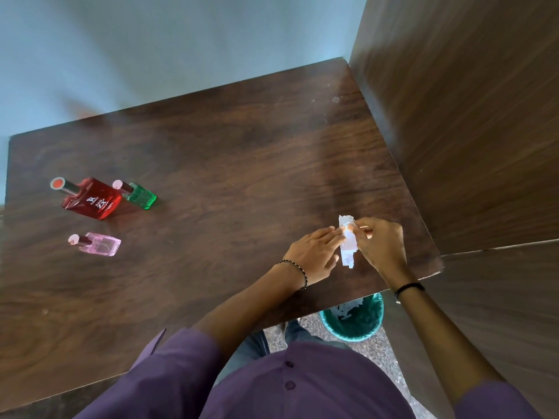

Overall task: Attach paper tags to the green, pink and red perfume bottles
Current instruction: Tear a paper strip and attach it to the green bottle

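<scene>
Purple shirt sleeves (181, 367) fill the bottom of the head view, rolled to the elbow, with both forearms reaching forward over the near edge of the dark wooden bench (211, 164). Close to the bench's near right corner, the right hand (381, 240) and the left hand (314, 252) meet on a strip of white paper tags (348, 241). The right hand's grip is closed on the strip's upper part, thumb and fingers pinching it; the left hand's fingertips (334, 234) press against the strip from the other side, so its grip is also clamped on the paper. The strip's lower end hangs just above the bench surface or rests on it; which one cannot be told.

A beaded bracelet (298, 272) circles the left wrist and a black band (408, 288) the right.

Well apart from the hands, near the left edge of the bench, stand three bottles. The red perfume bottle (90, 201) is the largest, with the green perfume bottle (140, 196) just beside it on its right. The pink perfume bottle (96, 244) stands nearer the front edge, apart from both.

Below the bench's near right corner, a green bin (360, 325) on the floor holds white paper scraps.
</scene>
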`<state>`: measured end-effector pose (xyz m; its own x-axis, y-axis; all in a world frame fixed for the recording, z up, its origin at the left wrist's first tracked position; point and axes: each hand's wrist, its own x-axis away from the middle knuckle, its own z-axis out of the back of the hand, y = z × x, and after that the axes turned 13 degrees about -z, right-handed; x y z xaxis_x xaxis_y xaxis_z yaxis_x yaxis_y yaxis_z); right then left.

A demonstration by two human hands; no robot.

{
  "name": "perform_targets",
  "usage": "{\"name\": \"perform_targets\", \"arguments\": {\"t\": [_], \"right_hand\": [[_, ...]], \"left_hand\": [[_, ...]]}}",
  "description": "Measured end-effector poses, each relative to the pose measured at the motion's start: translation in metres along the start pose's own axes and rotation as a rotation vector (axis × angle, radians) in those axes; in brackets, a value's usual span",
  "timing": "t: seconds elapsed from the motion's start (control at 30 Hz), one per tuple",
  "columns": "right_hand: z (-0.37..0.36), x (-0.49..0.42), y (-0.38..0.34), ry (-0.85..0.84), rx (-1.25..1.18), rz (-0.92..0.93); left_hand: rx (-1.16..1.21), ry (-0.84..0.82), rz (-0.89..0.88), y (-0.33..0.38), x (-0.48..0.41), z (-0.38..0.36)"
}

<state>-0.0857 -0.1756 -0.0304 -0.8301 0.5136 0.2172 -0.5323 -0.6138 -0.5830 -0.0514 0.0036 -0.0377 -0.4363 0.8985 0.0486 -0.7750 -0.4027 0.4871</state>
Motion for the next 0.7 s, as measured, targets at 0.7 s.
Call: {"name": "perform_targets", "arguments": {"t": [0.7], "right_hand": [[0.017, 0.018, 0.001, -0.012, -0.444, -0.313]], "left_hand": [[0.105, -0.127, 0.073, 0.002, -0.005, 0.016]]}}
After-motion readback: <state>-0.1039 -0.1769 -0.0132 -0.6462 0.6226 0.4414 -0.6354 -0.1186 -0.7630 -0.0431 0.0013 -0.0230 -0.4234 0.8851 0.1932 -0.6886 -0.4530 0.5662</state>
